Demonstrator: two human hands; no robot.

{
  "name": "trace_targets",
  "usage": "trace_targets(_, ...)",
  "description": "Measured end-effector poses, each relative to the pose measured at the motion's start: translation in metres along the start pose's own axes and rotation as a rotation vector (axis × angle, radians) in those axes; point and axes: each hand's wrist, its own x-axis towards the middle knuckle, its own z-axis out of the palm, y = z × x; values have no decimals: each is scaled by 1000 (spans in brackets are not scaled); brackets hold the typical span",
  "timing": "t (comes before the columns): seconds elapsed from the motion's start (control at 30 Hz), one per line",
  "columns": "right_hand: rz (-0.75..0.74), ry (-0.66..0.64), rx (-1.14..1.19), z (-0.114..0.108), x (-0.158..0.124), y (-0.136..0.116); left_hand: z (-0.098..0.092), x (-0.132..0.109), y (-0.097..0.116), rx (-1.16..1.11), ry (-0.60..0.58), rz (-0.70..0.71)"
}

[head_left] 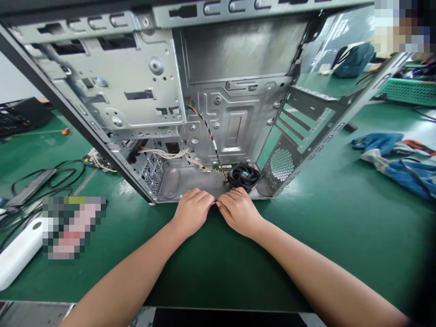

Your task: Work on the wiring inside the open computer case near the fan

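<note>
An open computer case (235, 104) stands upright in front of me, its bare metal inside facing me. My left hand (194, 211) and my right hand (240, 211) are together at its lower front edge, fingers curled in and thumb tips almost meeting. A tiny dark bit shows between the fingertips; what they hold is too small to name. Just behind my right hand, a black cooling fan (244, 175) lies on the case floor. Its multicoloured cable (207, 129) runs up to the drive cage. A small green circuit board (223, 166) lies beside the fan.
Inside the case, white wires (170, 154) hang at the left. On the green table are black cables (68, 163), a white rounded device (22, 254) and a blurred-out item (76, 227) at the left. Blue-and-grey gloves (402, 159) and a green basket (408, 91) lie at the right.
</note>
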Motion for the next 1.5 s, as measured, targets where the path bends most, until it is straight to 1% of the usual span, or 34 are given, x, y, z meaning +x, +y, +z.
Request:
trace_targets(0.23,-4,1,33,0,-1,0,1,0,1,-10,-17,-14)
trace_targets(0.57,-15,10,-5,2,-1,1,0,0,-1,-21,-44,-10)
trace_targets(0.8,-18,16,-12,2,0,0,0,0,0,-52,-37,-13)
trace_targets(1.03,-29,22,-19,2,0,-1,1,0,-1,-15,21,-13)
trace_targets(1.27,-26,21,-18,3,-1,0,4,-2,-2,34,5,1)
trace_targets(1.5,-25,19,-21,3,-1,0,4,-2,-2,14,21,-10)
